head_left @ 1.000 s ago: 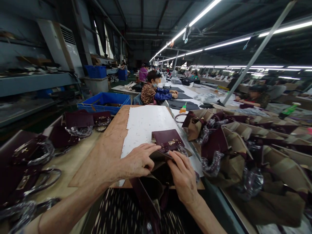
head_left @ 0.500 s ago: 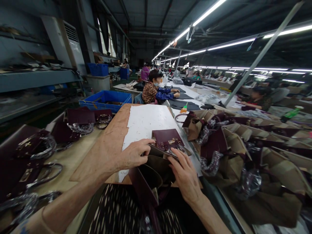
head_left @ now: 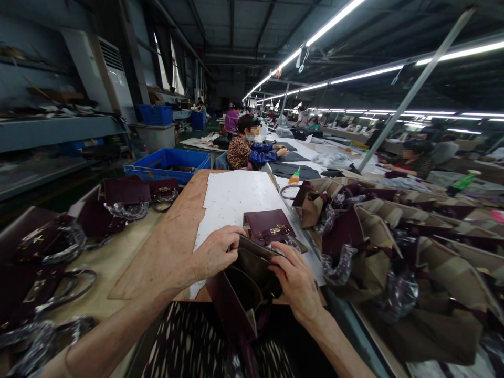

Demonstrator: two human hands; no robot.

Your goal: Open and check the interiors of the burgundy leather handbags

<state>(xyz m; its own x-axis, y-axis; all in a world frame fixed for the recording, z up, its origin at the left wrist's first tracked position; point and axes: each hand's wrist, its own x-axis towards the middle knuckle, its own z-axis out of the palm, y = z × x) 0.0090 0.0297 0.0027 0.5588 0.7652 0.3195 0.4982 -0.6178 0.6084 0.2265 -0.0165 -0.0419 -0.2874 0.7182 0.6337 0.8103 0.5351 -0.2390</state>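
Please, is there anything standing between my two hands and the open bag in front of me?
Nothing visible does: your left hand and right hand both touch the far rim of the open bag. The other burgundy bag lies just beyond that rim, not between.

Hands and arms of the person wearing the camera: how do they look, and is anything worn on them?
The left hand and right hand are bare: no gloves, no rings to be seen. The left forearm and right forearm are without sleeves along most of what shows. A thin line crosses the left one near the bottom edge, band or crease unclear.
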